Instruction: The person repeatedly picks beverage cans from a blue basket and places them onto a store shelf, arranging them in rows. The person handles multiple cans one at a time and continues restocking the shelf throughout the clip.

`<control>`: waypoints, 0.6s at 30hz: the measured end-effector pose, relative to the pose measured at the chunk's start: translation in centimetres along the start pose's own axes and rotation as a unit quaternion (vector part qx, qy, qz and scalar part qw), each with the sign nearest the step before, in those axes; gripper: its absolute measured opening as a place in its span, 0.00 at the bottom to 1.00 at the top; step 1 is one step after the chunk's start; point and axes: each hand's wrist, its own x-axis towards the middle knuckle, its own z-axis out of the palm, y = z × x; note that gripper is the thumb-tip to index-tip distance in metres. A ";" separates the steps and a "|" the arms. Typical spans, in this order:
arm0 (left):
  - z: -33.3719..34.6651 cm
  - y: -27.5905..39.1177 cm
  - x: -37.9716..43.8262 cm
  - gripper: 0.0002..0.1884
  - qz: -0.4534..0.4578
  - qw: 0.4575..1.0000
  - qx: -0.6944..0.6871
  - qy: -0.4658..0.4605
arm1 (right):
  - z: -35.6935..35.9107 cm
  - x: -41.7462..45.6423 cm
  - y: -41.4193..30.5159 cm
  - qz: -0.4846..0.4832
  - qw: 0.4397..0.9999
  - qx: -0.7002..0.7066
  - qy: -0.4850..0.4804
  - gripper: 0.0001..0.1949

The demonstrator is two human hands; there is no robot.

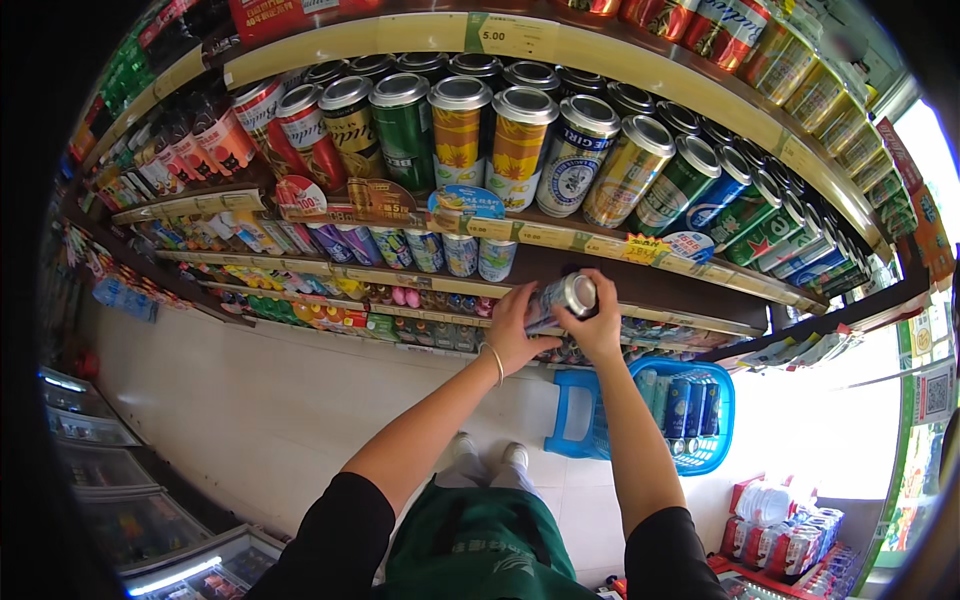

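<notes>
In front of the shelving, a silver-topped drinks can is held tilted between both hands. My left hand has its fingers around the can's left side, with the thumb lower down. My right hand grips it from the right, close to the lid. Just beyond my hands is a low shelf with a bare stretch. To the left on that shelf stands a row of cans, ending in a pale blue-green can. The side of the held can is mostly covered by my fingers.
Tall beer cans fill the shelf above, behind price strips. A blue plastic basket holding several cans is on the floor at right. Glass-topped freezers line the lower left. Red drink multipacks sit lower right.
</notes>
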 end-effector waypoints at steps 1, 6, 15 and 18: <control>0.3 0.3 -0.1 0.43 0.006 1.000 -0.002 -0.030 | -0.4 -1.1 -0.4 0.008 0.999 0.034 -0.032 0.35; -0.4 2.2 -2.9 0.42 -0.067 0.984 -0.142 -0.081 | -3.5 -3.9 -2.8 0.181 0.934 0.269 -0.152 0.30; -0.6 5.7 -4.9 0.38 -0.037 0.989 -0.103 -0.102 | -8.1 -1.6 -8.4 0.069 0.920 0.186 -0.339 0.26; -1.0 7.2 -5.0 0.34 -0.022 0.988 -0.093 -0.118 | -10.0 -0.8 -10.8 0.037 0.899 0.103 -0.425 0.27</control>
